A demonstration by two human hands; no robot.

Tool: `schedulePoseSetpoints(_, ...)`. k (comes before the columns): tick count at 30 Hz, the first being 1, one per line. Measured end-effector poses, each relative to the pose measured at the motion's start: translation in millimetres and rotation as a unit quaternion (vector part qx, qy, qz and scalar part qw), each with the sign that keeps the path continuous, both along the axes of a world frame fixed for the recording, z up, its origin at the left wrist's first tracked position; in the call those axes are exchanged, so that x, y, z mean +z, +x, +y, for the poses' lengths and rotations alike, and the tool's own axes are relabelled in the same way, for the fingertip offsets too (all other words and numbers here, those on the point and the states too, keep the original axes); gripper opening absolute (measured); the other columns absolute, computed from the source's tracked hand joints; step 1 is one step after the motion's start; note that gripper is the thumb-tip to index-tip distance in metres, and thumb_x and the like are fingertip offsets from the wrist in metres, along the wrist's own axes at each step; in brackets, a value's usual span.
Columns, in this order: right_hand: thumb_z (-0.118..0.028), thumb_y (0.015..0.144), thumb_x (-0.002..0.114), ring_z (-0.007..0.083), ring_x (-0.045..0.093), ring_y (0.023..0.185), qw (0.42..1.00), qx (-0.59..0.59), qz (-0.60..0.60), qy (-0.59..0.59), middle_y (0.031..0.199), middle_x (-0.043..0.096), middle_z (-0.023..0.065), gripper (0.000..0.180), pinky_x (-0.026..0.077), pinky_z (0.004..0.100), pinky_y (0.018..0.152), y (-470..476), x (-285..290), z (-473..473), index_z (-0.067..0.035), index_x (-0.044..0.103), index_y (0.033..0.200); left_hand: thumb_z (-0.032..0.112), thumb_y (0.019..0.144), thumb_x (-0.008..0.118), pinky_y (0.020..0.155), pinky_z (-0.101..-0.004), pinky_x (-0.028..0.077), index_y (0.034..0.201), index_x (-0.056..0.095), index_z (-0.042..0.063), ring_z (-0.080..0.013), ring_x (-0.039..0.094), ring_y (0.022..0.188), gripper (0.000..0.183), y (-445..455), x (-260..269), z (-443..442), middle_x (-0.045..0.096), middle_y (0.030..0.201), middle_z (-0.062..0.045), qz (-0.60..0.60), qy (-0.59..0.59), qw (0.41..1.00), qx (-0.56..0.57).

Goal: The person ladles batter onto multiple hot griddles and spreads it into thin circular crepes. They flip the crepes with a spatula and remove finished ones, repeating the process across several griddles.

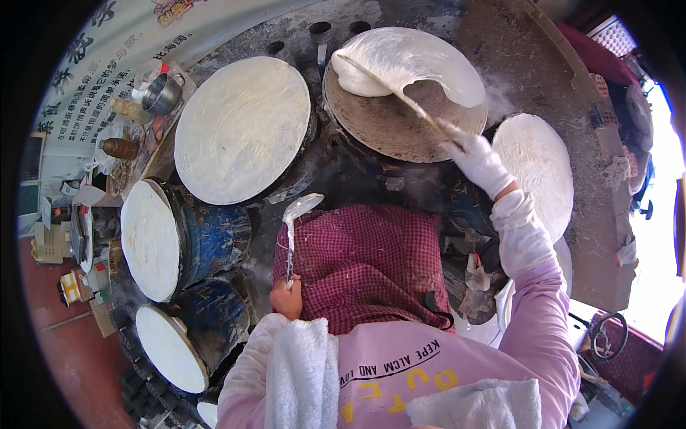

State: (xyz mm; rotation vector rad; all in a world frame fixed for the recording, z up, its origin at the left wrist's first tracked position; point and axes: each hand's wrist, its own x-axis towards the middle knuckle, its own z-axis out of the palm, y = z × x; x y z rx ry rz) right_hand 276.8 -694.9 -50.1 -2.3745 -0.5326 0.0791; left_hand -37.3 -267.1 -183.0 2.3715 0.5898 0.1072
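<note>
In my left hand is the handle of a ladle, its bowl and stem coated with white batter. My right hand, in a white glove, grips a thin wooden spreading stick. That stick reaches across a round griddle and lies against a mass of pale batter. The batter covers the far part of the griddle in a curved sheet, thick at its left end. Brown griddle surface shows bare on the near side. Left of it, another round griddle carries a full pale flatbread sheet.
Two blue drum stoves on the left bear more pale round sheets. Beyond them stand a metal pot and a brown bottle. At right, a round sheet rests beside a brown board. Steam rises near the far griddle.
</note>
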Motion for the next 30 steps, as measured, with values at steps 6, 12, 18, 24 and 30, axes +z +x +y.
schedulePoseSetpoints(6, -0.031, 0.095, 0.059, 0.0371, 0.063, 0.111, 0.989, -0.101, -0.086, -0.069, 0.122, 0.064, 0.0227, 0.048, 0.051, 0.039, 0.093, 105, -12, -10, -0.011, 0.054, 0.139, 0.02, 0.083, 0.068, 0.062, -0.0441, 0.05, 0.084, 0.072, 0.009, -0.0352, 0.067, 0.07, 0.012, 6, 3, -4, 0.068, 0.076, -0.015, -0.014, 0.002, 1.0, -0.01)
schedulePoseSetpoints(12, -0.028, 0.097, 0.057, 0.0351, 0.066, 0.108, 0.997, 0.044, 0.002, -0.07, 0.119, 0.066, 0.0207, 0.045, 0.051, 0.0377, 0.095, 108, -15, 28, -0.011, 0.054, 0.139, 0.02, 0.084, 0.067, 0.063, -0.0447, 0.05, 0.084, 0.072, 0.009, -0.0361, 0.066, 0.07, 0.012, 5, 9, -6, 0.068, 0.076, -0.014, 0.016, 0.009, 1.0, 0.004)
schedulePoseSetpoints(18, -0.021, 0.095, 0.059, 0.0369, 0.063, 0.111, 0.997, 0.052, 0.061, -0.025, 0.122, 0.063, 0.0241, 0.045, 0.05, 0.0396, 0.096, -24, 14, 25, -0.006, 0.054, 0.137, 0.023, 0.085, 0.067, 0.063, -0.0457, 0.05, 0.084, 0.072, 0.009, -0.0368, 0.066, 0.07, 0.015, 1, 4, -5, 0.068, 0.077, -0.015, 0.032, 0.036, 0.999, 0.01)
schedulePoseSetpoints(24, -0.022, 0.095, 0.062, 0.0271, 0.066, 0.113, 0.986, -0.15, 0.038, 0.07, 0.12, 0.067, 0.0227, 0.046, 0.049, 0.0332, 0.097, -54, -19, -21, -0.005, 0.055, 0.138, 0.023, 0.086, 0.067, 0.064, -0.0454, 0.05, 0.086, 0.073, 0.008, -0.0371, 0.067, 0.073, 0.016, 6, 10, -7, 0.068, 0.079, -0.017, 0.047, 0.083, 0.995, -0.019)
schedulePoseSetpoints(30, -0.024, 0.094, 0.066, 0.008, 0.053, 0.068, 0.95, -0.132, 0.26, 0.114, 0.079, 0.06, -0.0024, 0.052, 0.046, 0.0247, 0.064, -67, -6, -8, -0.008, 0.053, 0.141, 0.023, 0.086, 0.067, 0.064, -0.0453, 0.049, 0.088, 0.074, 0.009, -0.0372, 0.067, 0.071, 0.016, -4, 3, -1, 0.067, 0.076, -0.019, -0.003, 0.012, 1.0, -0.017)
